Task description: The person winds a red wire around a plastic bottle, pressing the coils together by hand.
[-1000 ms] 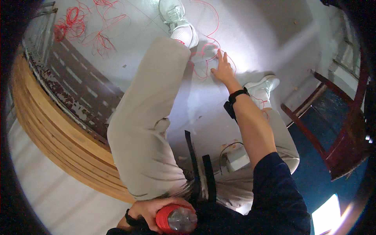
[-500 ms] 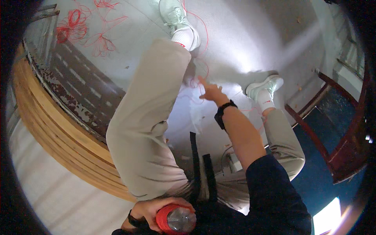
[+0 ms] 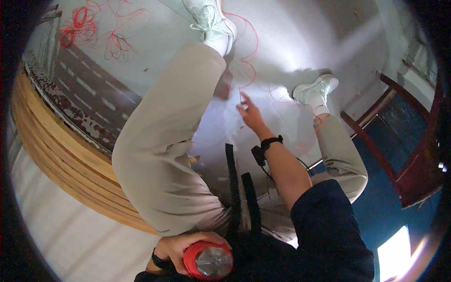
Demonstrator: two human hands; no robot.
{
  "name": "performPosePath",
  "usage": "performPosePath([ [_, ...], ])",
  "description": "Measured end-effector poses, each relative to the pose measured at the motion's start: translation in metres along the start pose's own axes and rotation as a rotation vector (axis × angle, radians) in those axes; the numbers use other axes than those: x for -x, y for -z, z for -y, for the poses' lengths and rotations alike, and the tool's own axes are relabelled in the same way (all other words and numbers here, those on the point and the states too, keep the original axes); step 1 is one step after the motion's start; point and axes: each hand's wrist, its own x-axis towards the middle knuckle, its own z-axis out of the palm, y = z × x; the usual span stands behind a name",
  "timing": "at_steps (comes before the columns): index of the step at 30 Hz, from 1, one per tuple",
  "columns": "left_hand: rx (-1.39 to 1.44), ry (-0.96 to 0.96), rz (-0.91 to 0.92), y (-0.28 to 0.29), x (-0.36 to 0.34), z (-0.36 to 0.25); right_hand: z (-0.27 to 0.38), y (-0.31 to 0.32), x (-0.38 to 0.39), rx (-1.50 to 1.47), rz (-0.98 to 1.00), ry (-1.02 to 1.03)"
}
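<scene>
In my left hand (image 3: 176, 249) is a clear plastic bottle (image 3: 214, 262) with red string wrapped thickly around it, held against my body at the bottom of the view. My left fingers curl around its side, and the bottle's end faces up. My right hand (image 3: 251, 115) reaches out between my legs above the floor, its thumb and index finger at a thin red string (image 3: 256, 44). From these fingertips the string runs in loose curves toward my left shoe. The exact grip point is too small to see clearly.
Tangled red string (image 3: 84, 26) lies on the grey floor at the far left. More strands pass by my right shoe (image 3: 317, 89). Curved wooden slats (image 3: 70, 164) line the left side. A dark red chair-like frame (image 3: 413, 174) stands on the right beside a bright screen (image 3: 393, 254).
My right hand has drawn back slightly toward me, its fingers closer together. The small loops by the fingertips have opened into a longer curve. My left hand still grips the bottle.
</scene>
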Motion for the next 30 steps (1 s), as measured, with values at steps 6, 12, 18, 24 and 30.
performPosePath([
  [6, -0.003, 0.019, 0.051, 0.008, 0.003, 0.003, -0.019, 0.048, -0.031, 0.126, -0.573, 0.181],
  [12, 0.011, 0.008, 0.100, 0.014, 0.001, 0.008, -0.026, 0.092, -0.051, 0.474, -0.563, 0.030],
  [18, 0.011, 0.051, 0.051, 0.005, -0.001, -0.001, -0.020, 0.098, -0.048, 0.879, -0.232, -0.094],
  [24, -0.014, 0.076, 0.010, -0.001, -0.002, -0.004, -0.022, 0.091, -0.023, 1.114, -0.035, 0.092],
  [30, -0.065, 0.104, -0.019, -0.004, -0.009, -0.009, -0.052, 0.097, -0.006, 1.130, 0.107, -0.190],
])
